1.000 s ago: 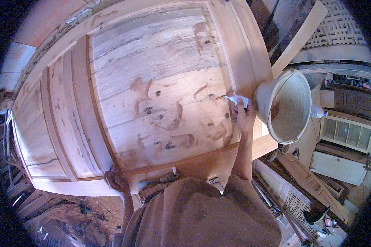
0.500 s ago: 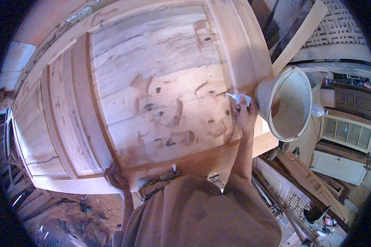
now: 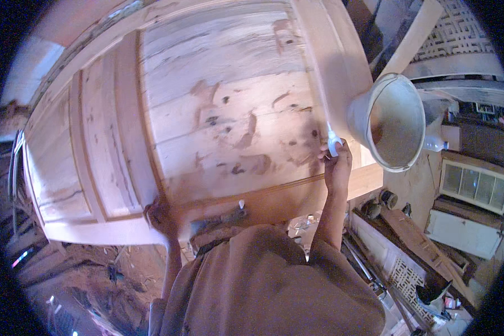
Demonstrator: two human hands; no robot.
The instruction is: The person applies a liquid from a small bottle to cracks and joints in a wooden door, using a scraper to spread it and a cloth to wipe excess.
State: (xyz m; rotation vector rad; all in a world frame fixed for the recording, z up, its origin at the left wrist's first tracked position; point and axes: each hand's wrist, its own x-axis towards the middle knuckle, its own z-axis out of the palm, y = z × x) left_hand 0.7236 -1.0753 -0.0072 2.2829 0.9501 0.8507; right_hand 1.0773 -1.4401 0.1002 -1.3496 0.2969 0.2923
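A large wooden panelled door point(image 3: 235, 168) lies flat in front of me, its boards marked with knots and brown smears. My right hand point(image 3: 337, 163), closed, grips a small white squeeze bottle point(image 3: 334, 147) with a thin nozzle. The nozzle points away from me beside the groove between the panel and the right frame rail; whether its tip touches the wood I cannot tell. My left hand point(image 3: 161, 215) rests curled at the near edge of the door by a dark upright. Its fingers are bent and in shadow, and what they hold, if anything, is hidden.
A pale bucket point(image 3: 396, 123) with a wire handle stands right of my right hand, close to the door. Beyond it is a clear plastic bottle point(image 3: 435, 144). A small white pointed piece point(image 3: 241, 204) shows at the near edge. Planks point(image 3: 420, 235) and a glazed frame point(image 3: 470, 182) lie right.
The squeeze bottle has turned from pointing left over the boards to pointing away along the groove. My right hand has drawn slightly nearer to me. The whole view has shifted a little.
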